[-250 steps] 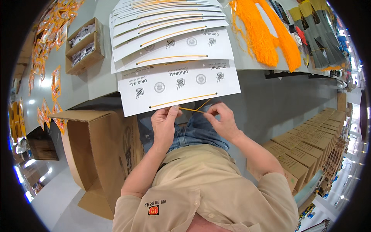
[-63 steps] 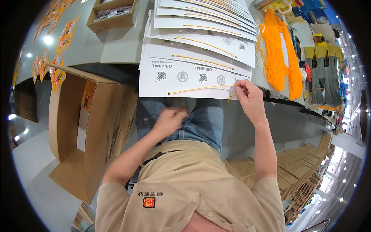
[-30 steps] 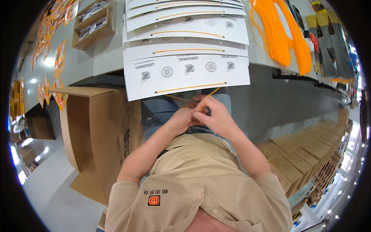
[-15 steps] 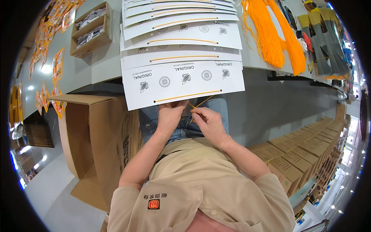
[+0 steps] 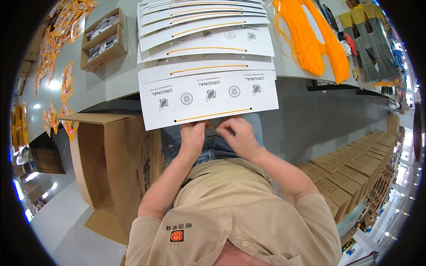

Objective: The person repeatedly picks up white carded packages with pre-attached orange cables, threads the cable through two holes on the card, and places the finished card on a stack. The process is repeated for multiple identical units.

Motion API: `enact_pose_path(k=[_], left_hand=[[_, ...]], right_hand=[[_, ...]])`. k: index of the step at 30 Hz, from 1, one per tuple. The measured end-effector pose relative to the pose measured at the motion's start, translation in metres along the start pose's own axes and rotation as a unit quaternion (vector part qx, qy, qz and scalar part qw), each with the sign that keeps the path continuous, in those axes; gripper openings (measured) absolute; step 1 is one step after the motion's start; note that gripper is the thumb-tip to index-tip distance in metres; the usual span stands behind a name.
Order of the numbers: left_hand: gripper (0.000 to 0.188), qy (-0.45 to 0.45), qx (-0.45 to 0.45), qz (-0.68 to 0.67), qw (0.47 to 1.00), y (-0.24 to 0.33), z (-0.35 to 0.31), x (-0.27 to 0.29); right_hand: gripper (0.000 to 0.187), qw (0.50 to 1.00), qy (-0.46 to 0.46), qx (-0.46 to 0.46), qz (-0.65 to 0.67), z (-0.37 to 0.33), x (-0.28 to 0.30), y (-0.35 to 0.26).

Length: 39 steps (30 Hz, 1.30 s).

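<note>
White printed sheets point(image 5: 208, 95) lie overlapped in a row on the table, the nearest one hanging over its front edge. Along the near margin of that sheet an orange cord point(image 5: 213, 115) runs between two dark-rimmed holes. Just under this edge is my left hand point(image 5: 192, 138), closed, with its fingertips partly hidden by the sheet. Close beside it, to the right, my right hand point(image 5: 241, 136) is curled in a pinch and slightly blurred. What either hand holds cannot be made out.
Orange cord bundles point(image 5: 301, 40) and grey bundles with yellow ends point(image 5: 370, 48) lie at the right. On the left are a divided cardboard tray point(image 5: 104, 42) and orange packets point(image 5: 67, 82). An open carton point(image 5: 117, 164) stands left of my legs; several boxes point(image 5: 341, 177) line the floor right.
Crossed orange cord ends showed between my hands below the sheet; they are now out of sight. My right hand has risen slightly toward the sheet's edge.
</note>
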State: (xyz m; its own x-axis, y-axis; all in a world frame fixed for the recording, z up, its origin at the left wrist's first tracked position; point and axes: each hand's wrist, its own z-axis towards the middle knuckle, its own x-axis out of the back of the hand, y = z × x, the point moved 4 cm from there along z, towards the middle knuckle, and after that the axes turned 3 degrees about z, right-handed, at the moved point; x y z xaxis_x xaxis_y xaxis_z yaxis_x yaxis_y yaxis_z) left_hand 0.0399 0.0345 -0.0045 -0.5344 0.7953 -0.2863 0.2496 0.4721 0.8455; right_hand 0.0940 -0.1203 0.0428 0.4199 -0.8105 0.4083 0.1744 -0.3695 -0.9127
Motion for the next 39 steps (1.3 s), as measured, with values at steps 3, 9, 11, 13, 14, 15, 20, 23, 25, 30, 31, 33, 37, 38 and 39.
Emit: enact_pose_path(k=[3, 9, 11, 13, 14, 15, 20, 23, 25, 30, 31, 33, 37, 38, 39], left_hand=[[0.009, 0.043, 0.008, 0.009, 0.999, -0.010, -0.002, 0.009], [0.016, -0.057, 0.061, 0.006, 0.997, -0.015, -0.010, 0.013], [0.018, -0.084, 0.065, 0.000, 0.994, -0.011, -0.012, 0.012], [0.020, -0.105, 0.069, 0.004, 0.992, -0.006, -0.014, 0.007], [0.021, -0.112, 0.071, 0.009, 0.991, -0.003, -0.015, 0.004], [0.022, -0.121, 0.071, 0.012, 0.990, -0.001, -0.015, 0.000], [0.022, -0.151, 0.093, 0.051, 0.983, 0.007, -0.012, -0.017], [0.016, -0.158, 0.093, 0.026, 0.983, 0.009, -0.011, -0.021], [0.012, -0.160, 0.087, 0.018, 0.983, 0.008, -0.011, -0.021], [0.015, -0.152, 0.079, 0.026, 0.985, 0.001, -0.010, -0.021], [0.016, -0.151, 0.075, 0.029, 0.985, 0.000, -0.010, -0.021], [0.018, -0.148, 0.072, 0.044, 0.985, -0.002, -0.011, -0.022], [0.019, -0.127, 0.079, 0.043, 0.988, -0.005, -0.013, -0.022], [0.019, -0.127, 0.073, 0.039, 0.988, -0.004, -0.014, -0.023], [0.019, -0.126, 0.067, 0.032, 0.989, -0.004, -0.014, -0.023]], right_hand=[[0.013, 0.998, 0.025, -0.046, 0.034, 0.004, 0.007, 0.015], [0.012, 0.999, 0.023, 0.047, -0.013, -0.007, 0.005, 0.007], [0.012, 0.997, 0.035, 0.059, -0.020, -0.011, 0.006, 0.005], [0.012, 0.997, 0.042, 0.063, -0.027, -0.013, 0.008, 0.003], [0.012, 0.997, 0.044, 0.063, -0.030, -0.013, 0.009, 0.003], [0.012, 0.996, 0.048, 0.071, -0.032, -0.013, 0.010, 0.002], [0.013, 0.996, 0.049, 0.072, -0.037, -0.015, 0.013, -0.001], [0.013, 0.996, 0.047, 0.068, -0.033, -0.014, 0.013, -0.002], [0.013, 0.995, 0.044, 0.075, -0.039, -0.013, 0.014, -0.004], [0.013, 0.995, 0.027, 0.083, -0.053, -0.011, 0.015, -0.004], [0.013, 0.995, 0.026, 0.082, -0.053, -0.012, 0.016, -0.003], [0.013, 0.995, 0.016, 0.081, -0.054, -0.012, 0.017, -0.002], [0.012, 0.993, -0.011, 0.090, -0.080, -0.012, 0.018, 0.000], [0.012, 0.992, -0.015, 0.092, -0.080, -0.012, 0.019, 0.000], [0.012, 0.992, -0.020, 0.096, -0.081, -0.011, 0.018, -0.001]])
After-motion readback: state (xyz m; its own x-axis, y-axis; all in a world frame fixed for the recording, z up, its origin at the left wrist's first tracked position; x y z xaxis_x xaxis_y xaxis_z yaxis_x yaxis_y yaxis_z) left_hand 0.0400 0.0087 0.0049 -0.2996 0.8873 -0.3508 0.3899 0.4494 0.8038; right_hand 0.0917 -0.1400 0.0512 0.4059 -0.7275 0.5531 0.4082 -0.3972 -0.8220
